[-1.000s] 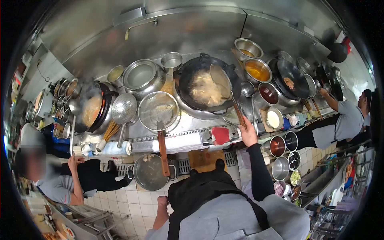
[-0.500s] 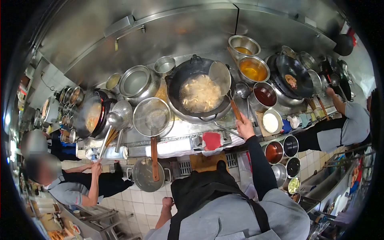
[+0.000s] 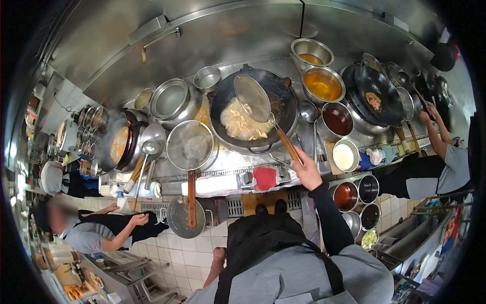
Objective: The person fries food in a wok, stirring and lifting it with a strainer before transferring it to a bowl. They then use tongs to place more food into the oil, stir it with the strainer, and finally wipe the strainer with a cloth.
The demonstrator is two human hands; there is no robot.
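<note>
My right hand [image 3: 307,171] grips the wooden handle of a round mesh strainer [image 3: 249,95]. The strainer's head leans tilted inside the big black wok [image 3: 288,119], its edge at the frying food. Pale pieces of food [image 3: 239,124] bubble in foamy oil on the wok's left side, partly covered by the mesh. Down beside the black apron, my left hand [image 3: 218,254] hangs as a loose fist, with nothing showing in it. A second wire strainer [image 3: 190,146] rests left of the wok, its wooden handle reaching over the counter's edge above a pot [image 3: 186,225].
Bowls of yellow liquid [image 3: 324,85], a pot of dark red sauce [image 3: 337,120] and a ladle [image 3: 308,112] stand right of the wok. A red cloth [image 3: 265,178] lies at the counter's front. Co-workers stand at woks on both sides.
My right hand has swept the strainer leftward across the wok, and the food now gathers on the left. The left co-worker has let go of the ladle; the right one's arms have shifted.
</note>
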